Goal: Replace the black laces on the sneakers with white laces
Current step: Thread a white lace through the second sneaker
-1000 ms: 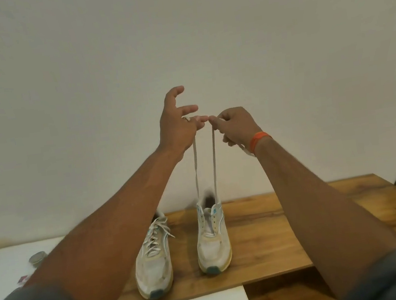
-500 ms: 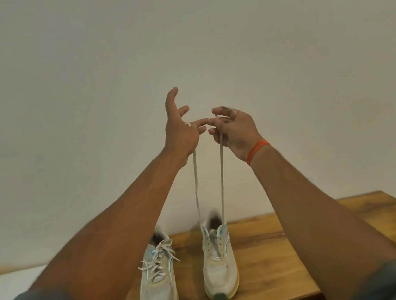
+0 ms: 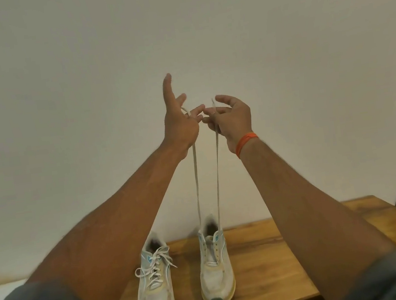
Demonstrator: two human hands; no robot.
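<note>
Up high, the left hand [image 3: 179, 124] pinched one lace [image 3: 196, 175] end, index raised; the right hand [image 3: 230, 118] pinched the other. Flat, limp, light cord, it ran taut down to the right sneaker [image 3: 216, 268] on the wood table [image 3: 270, 266]. Best gripped near the stiff tips.

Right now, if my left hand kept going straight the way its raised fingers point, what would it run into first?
Nothing close, as far as the picture shows. The left hand, gripping one end of the white lace, has its longest finger aimed up and away, toward the plain wall. That wall looks like the first thing met, though depth is unclear.
</note>
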